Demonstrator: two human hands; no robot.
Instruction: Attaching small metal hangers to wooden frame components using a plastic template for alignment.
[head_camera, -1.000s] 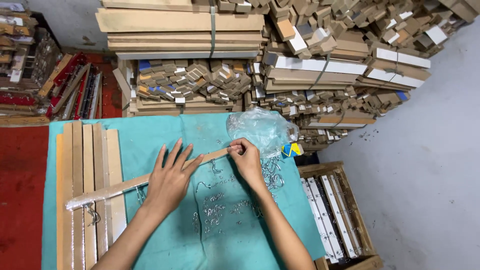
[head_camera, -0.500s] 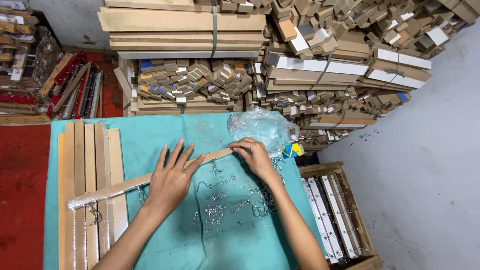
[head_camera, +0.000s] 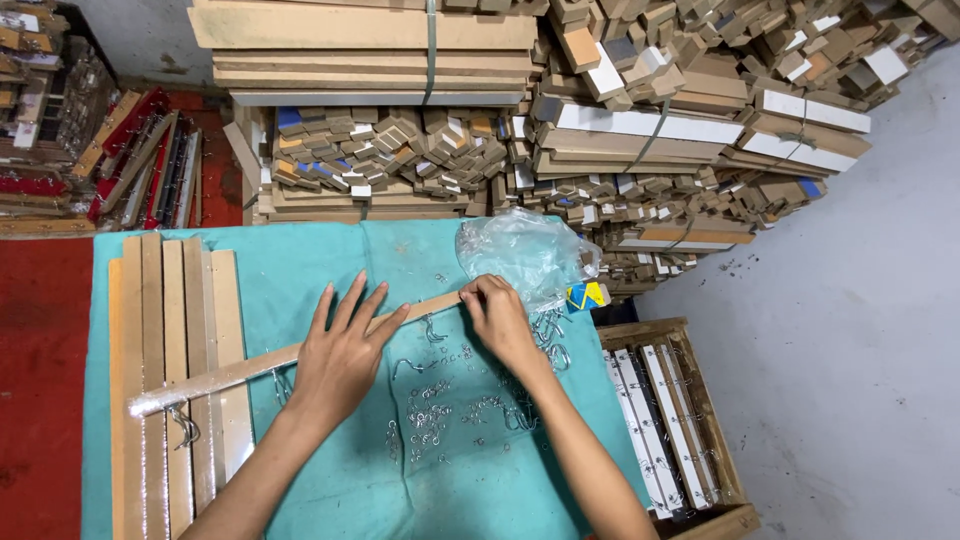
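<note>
A long thin wooden strip (head_camera: 240, 368) wrapped in clear film lies slantwise across the teal cloth (head_camera: 350, 500) of the table. My left hand (head_camera: 340, 355) lies flat on the strip's middle with fingers spread. My right hand (head_camera: 497, 318) pinches the strip's upper right end. Several small metal hooks (head_camera: 440, 405) are scattered on the cloth between and below my hands. A crumpled clear plastic bag (head_camera: 525, 255) sits just beyond my right hand.
Several flat wooden slats (head_camera: 170, 340) lie side by side on the table's left. A wooden crate (head_camera: 735, 515) with white strips stands at the right. Stacks of wood offcuts (head_camera: 640, 130) fill the back. A red floor (head_camera: 40, 380) lies to the left.
My right hand has shifted slightly at the strip's end. My left hand stays pressed flat on the strip.
</note>
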